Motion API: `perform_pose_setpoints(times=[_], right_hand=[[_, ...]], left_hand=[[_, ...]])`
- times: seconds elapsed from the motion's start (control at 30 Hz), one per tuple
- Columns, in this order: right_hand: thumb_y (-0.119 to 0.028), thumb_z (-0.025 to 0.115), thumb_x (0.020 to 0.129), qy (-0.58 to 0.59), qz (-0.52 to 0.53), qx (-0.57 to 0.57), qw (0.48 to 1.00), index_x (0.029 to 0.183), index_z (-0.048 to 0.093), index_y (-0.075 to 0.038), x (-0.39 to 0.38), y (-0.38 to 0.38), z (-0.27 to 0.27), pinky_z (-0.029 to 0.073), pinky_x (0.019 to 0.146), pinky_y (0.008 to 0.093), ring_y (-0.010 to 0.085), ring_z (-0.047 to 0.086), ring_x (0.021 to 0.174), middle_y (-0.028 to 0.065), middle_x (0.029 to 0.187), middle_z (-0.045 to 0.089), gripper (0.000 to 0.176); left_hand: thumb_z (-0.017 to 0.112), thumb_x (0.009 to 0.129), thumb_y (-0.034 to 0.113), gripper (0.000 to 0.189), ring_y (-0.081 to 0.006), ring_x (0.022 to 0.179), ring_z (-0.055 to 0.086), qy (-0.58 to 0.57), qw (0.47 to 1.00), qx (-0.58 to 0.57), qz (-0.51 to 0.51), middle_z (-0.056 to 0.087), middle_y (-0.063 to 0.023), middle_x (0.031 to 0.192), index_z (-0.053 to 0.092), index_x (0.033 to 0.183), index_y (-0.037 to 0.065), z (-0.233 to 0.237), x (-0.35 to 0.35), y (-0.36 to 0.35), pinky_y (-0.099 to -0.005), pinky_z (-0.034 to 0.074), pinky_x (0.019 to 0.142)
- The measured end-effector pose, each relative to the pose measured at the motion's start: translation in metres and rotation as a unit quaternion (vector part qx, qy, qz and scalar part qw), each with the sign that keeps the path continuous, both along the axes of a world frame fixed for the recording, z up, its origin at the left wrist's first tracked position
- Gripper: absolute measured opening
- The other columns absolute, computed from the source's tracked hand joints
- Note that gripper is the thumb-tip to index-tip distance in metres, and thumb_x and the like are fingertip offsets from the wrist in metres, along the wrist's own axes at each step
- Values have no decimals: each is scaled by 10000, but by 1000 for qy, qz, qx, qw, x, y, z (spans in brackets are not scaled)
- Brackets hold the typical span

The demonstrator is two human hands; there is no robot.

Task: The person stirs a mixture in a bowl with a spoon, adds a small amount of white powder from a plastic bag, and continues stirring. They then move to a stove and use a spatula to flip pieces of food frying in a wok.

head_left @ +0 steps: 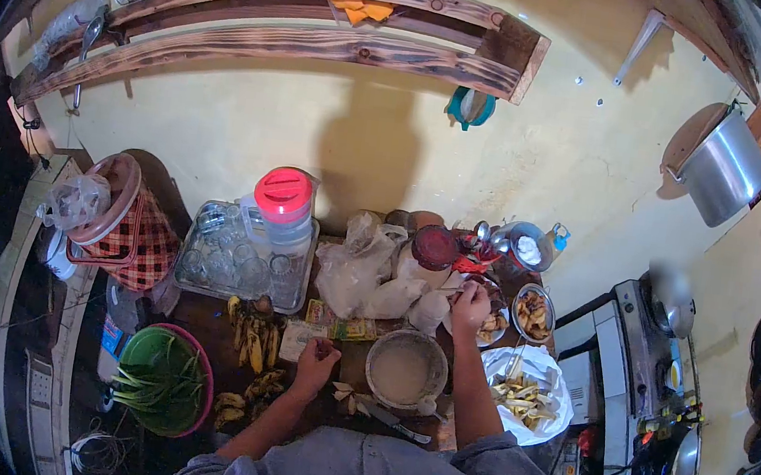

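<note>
My left hand (317,364) is closed with curled fingers, beside a small pale packet (301,341) on the table; whether it holds anything is hidden. My right hand (470,308) reaches farther forward, fingers pinched together over a white plastic bag (429,312) and near a plate of browned pieces (492,325). I cannot make out what is in the pinch. Between my arms stands a bowl of whitish batter (406,370). In front of it lie a knife (399,424) and a few pale cut pieces (349,399). Ripe bananas (254,340) lie left of my left hand.
A tray of glasses (194,287) holds a red-lidded pitcher (284,203). A red-lidded jar (436,247) stands behind the bags. At right are a plate of fried pieces (533,313), peels in a white bag (556,425) and a stove (635,351). A green basin (155,423) sits left.
</note>
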State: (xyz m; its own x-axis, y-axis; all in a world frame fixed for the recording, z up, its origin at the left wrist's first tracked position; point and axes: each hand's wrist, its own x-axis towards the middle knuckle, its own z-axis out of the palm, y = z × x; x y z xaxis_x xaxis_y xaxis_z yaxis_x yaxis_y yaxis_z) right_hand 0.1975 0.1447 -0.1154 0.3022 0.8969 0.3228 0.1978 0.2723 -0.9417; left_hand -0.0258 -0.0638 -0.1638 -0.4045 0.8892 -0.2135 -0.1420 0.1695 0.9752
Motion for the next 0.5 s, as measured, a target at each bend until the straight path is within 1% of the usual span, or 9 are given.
perform_pose_setpoints(times=[0.07, 0.1, 0.17, 0.23, 0.33, 0.37, 0.4, 0.47, 0.5], right_hand=[[-177, 441, 875, 16, -11, -10, 1000, 728, 532, -22, 4, 0, -2, 368, 414, 235, 82, 464, 441, 11, 547, 486, 232], [-180, 439, 875, 36, -19, -9, 999, 727, 536, -29, 3, -5, 6, 365, 410, 232, 81, 458, 436, 7, 547, 485, 233], [-184, 437, 875, 56, -29, -9, 998, 726, 540, -36, 7, -10, 8, 362, 407, 229, 79, 451, 432, 3, 546, 484, 234], [-174, 422, 882, 109, -2, -10, 994, 768, 537, -7, 22, -9, -6, 335, 383, 240, 94, 440, 419, 22, 545, 489, 233], [-171, 423, 883, 78, -40, -14, 996, 749, 523, -27, 47, -14, -35, 345, 397, 236, 96, 441, 433, 16, 551, 487, 221], [-168, 427, 881, 182, 13, -77, 980, 705, 506, -45, 31, -54, 26, 357, 423, 239, 95, 445, 452, 12, 554, 482, 229], [-168, 427, 881, 181, 10, -83, 980, 705, 506, -45, 36, -61, 21, 357, 423, 239, 95, 445, 452, 12, 554, 482, 229], [-158, 417, 886, 178, 6, -98, 979, 687, 497, -52, 49, -79, 6, 361, 441, 236, 94, 442, 459, 10, 546, 475, 240], [-188, 425, 885, 208, 31, -71, 975, 756, 521, -61, 50, -88, 1, 332, 434, 203, 70, 437, 460, 10, 541, 488, 206]], left_hand=[[612, 753, 63, 207, -118, 742, 497, 14, 1000, -5, 2, 519, -33, 814, 476, 907, 45, 1, 0, 1, -270, 418, 702], [609, 753, 58, 203, -117, 739, 496, 27, 1000, -11, 4, 520, -36, 819, 474, 905, 45, 0, 0, 1, -270, 419, 701], [607, 750, 53, 205, -115, 736, 496, 30, 1000, 2, -1, 518, -36, 811, 473, 905, 43, -16, -3, 4, -268, 419, 700], [606, 748, 48, 207, -113, 733, 496, 33, 999, 13, -8, 517, -36, 803, 472, 906, 40, -23, -2, 2, -267, 419, 698], [603, 743, 43, 204, -115, 731, 501, -4, 1000, 8, -4, 515, -35, 784, 470, 897, 35, -15, 1, 4, -263, 419, 699], [604, 742, 41, 204, -115, 730, 504, 14, 1000, 7, -2, 515, -32, 778, 470, 895, 35, -6, 3, 3, -260, 419, 699], [605, 741, 40, 203, -116, 729, 506, 32, 999, 6, 0, 514, -29, 772, 470, 893, 35, -1, 5, 2, -258, 420, 700], [600, 744, 35, 201, -115, 730, 508, 29, 1000, 9, -6, 514, -28, 777, 469, 896, 36, -8, 5, 2, -254, 420, 700], [596, 747, 30, 199, -114, 732, 509, 28, 999, 19, -11, 514, -26, 782, 469, 900, 36, -8, 5, 2, -251, 420, 701]])
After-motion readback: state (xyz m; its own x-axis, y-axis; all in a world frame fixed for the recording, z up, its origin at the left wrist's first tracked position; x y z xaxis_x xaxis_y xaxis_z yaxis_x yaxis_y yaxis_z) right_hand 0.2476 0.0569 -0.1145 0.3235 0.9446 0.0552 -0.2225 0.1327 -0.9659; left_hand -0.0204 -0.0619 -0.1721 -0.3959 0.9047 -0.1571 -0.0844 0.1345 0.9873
